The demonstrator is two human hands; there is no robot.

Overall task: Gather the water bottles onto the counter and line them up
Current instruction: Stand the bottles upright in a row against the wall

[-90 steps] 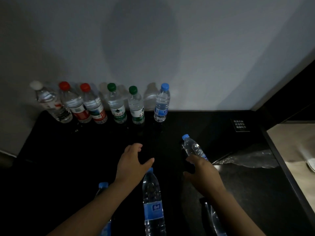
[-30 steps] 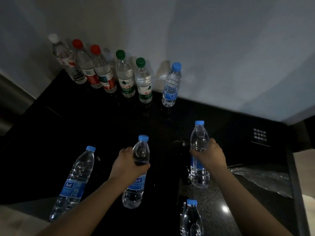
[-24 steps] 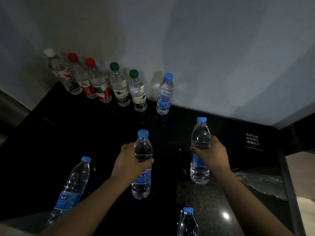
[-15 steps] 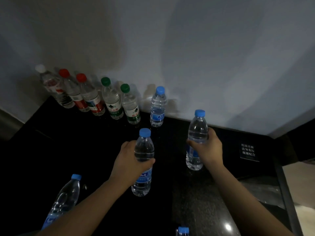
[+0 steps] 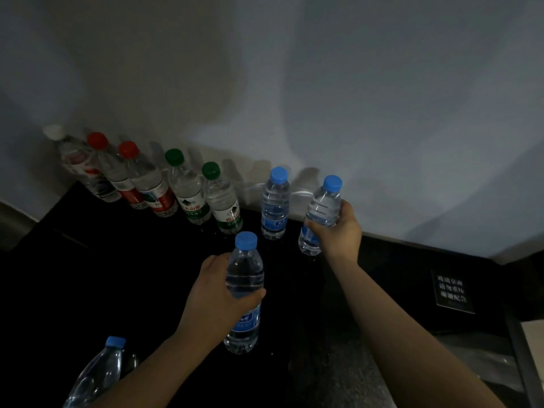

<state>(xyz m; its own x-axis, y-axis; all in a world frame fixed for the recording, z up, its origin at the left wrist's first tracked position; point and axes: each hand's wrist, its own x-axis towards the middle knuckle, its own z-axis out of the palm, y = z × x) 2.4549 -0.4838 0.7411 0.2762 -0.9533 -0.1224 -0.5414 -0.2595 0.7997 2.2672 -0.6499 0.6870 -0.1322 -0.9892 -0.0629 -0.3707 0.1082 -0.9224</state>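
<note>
Several water bottles stand in a row along the wall on the black counter (image 5: 117, 275): a white-capped one (image 5: 79, 163), two red-capped (image 5: 141, 181), two green-capped (image 5: 219, 198) and a blue-capped one (image 5: 275, 204). My right hand (image 5: 338, 231) grips a blue-capped bottle (image 5: 322, 210) just right of the row's end, slightly tilted near the wall. My left hand (image 5: 217, 301) grips another upright blue-capped bottle (image 5: 244, 290) in front of the row. A further blue-capped bottle (image 5: 100, 375) leans at the lower left.
A small black sign with white lettering (image 5: 452, 291) lies on the counter at the right. Crumpled clear plastic (image 5: 494, 369) lies near the right edge. The pale wall (image 5: 323, 98) backs the counter closely.
Both hands have carried their bottles away from me toward the wall. The right one now sits next to the row's last blue-capped bottle; the left one trails behind it.
</note>
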